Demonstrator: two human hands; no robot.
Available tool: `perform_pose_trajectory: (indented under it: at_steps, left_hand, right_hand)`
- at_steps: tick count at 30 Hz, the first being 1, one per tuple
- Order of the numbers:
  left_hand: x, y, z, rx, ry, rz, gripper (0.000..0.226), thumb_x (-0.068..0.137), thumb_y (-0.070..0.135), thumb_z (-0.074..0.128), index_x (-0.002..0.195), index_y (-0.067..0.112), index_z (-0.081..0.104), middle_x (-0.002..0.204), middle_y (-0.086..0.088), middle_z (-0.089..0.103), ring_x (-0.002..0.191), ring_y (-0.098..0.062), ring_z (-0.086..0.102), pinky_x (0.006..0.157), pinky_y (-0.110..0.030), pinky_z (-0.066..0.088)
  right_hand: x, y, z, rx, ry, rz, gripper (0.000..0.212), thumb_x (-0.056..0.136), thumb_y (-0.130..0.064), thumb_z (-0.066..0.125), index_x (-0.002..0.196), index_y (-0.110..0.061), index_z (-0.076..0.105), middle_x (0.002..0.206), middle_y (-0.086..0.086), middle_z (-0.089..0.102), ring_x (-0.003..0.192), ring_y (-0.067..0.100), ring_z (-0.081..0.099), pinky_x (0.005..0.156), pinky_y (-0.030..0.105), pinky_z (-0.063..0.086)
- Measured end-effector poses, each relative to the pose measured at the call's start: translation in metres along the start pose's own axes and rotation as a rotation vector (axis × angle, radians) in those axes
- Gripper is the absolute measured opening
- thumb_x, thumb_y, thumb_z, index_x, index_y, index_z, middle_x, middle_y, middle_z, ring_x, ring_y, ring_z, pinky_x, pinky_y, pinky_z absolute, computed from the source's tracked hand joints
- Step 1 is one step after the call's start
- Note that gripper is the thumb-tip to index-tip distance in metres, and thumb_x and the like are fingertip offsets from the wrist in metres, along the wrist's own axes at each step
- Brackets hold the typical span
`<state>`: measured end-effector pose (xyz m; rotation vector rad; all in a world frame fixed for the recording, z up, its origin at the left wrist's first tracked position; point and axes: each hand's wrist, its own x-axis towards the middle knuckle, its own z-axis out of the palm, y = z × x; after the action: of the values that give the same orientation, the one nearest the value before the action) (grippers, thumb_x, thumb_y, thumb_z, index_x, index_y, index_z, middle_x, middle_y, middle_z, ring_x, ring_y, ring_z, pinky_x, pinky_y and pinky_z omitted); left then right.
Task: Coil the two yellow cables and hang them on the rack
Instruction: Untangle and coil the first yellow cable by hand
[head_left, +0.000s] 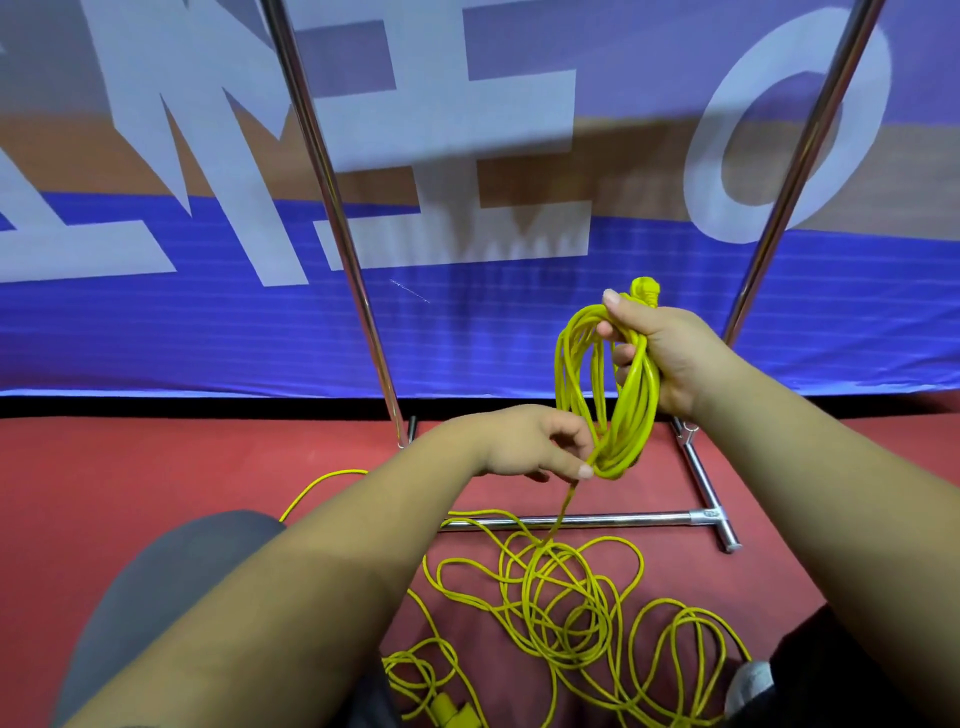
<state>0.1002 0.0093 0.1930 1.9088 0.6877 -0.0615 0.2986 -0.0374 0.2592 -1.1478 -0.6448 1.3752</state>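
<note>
My right hand grips the top of a coil of yellow cable, with the cable's plug end sticking up above my fingers. Several loops hang down from that hand. My left hand pinches the cable at the bottom of the coil, where a loose strand runs down to the floor. Loose yellow cable lies tangled on the red floor below, with another yellow plug at the bottom edge. The metal rack stands in front of me, with its two uprights rising out of view.
The rack's base bar and right foot lie on the red floor under the coil. A blue banner with white letters hangs behind the rack. My knees show at bottom left and bottom right.
</note>
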Motion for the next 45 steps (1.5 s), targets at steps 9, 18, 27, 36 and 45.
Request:
perform_pose_trajectory:
  at_steps: [9,18,27,36,45]
  left_hand:
    - [-0.028,0.018,-0.04,-0.219,0.163,0.089,0.02,0.1,0.016,0.067,0.117,0.026,0.07,0.085,-0.003,0.049,0.079,-0.022,0.051,0.076,-0.043,0.056]
    - [-0.041,0.03,-0.051,-0.442,0.305,0.22,0.02,0.106,0.02,0.056,0.109,0.021,0.075,0.076,-0.003,0.039,0.066,-0.018,0.026,0.064,-0.034,0.025]
    - [-0.027,0.038,-0.039,-0.689,0.577,-0.006,0.016,0.107,0.028,0.052,0.102,0.014,0.059,0.069,-0.001,0.046,0.053,-0.015,0.038,0.054,-0.028,0.036]
    - [-0.023,0.037,-0.038,-0.668,0.664,-0.223,0.013,0.099,0.004,0.061,0.108,0.002,0.07,0.092,-0.009,0.065,0.075,-0.018,0.065,0.072,-0.038,0.066]
    - [-0.022,0.049,-0.034,-0.674,0.56,-0.185,0.012,0.093,0.018,0.076,0.103,0.011,0.073,0.082,0.001,0.079,0.074,-0.01,0.076,0.076,-0.027,0.062]
  right_hand:
    - [0.0,-0.014,-0.013,0.129,0.11,-0.026,0.023,0.097,-0.038,0.075,0.086,-0.019,0.069,0.076,-0.004,0.066,0.052,0.005,0.056,0.049,0.019,0.05]
    - [0.004,-0.011,-0.019,0.123,0.169,-0.065,0.039,0.091,-0.049,0.078,0.081,-0.013,0.068,0.068,0.001,0.063,0.054,0.015,0.06,0.049,0.025,0.051]
    - [0.006,-0.004,-0.017,0.15,-0.01,0.022,0.024,0.099,-0.035,0.072,0.086,-0.019,0.06,0.078,-0.004,0.058,0.051,0.008,0.046,0.048,0.024,0.041]
    - [0.005,0.019,-0.004,-0.077,0.067,0.097,0.02,0.102,-0.015,0.064,0.083,-0.014,0.06,0.068,0.001,0.054,0.045,0.009,0.052,0.048,0.026,0.052]
    - [0.005,0.041,0.004,-0.247,-0.019,-0.016,0.037,0.088,-0.045,0.083,0.088,-0.014,0.064,0.079,0.008,0.056,0.054,0.017,0.046,0.053,0.031,0.041]
